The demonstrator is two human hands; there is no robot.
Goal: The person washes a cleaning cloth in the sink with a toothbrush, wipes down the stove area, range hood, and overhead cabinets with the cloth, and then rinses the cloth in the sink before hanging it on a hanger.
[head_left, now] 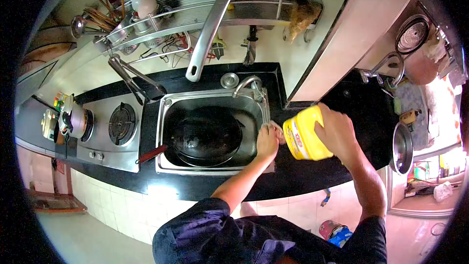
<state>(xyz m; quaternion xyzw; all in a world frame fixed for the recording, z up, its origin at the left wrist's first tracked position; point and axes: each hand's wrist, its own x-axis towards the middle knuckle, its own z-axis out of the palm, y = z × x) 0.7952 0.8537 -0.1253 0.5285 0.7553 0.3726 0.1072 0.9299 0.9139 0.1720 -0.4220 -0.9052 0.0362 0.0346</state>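
Observation:
My right hand [337, 129] grips a yellow container [307, 133] with a white label, tilted on its side over the black counter right of the sink. My left hand [268, 142] is at the sink's right rim, closed around a pinkish cloth [279, 132] that faces the container. In the steel sink [254, 122] rests a large black pan [207, 139], its reddish-brown handle [152, 154] reaching over the left rim. The faucet [251, 87] stands behind the sink's right side.
To the left are a steel gas stove [105, 137] and a pot [74, 119]. A pan [210, 32] and tongs [132, 78] hang from the rack above. A pinkish wall edge [356, 34] and a steel bowl [402, 148] are at right.

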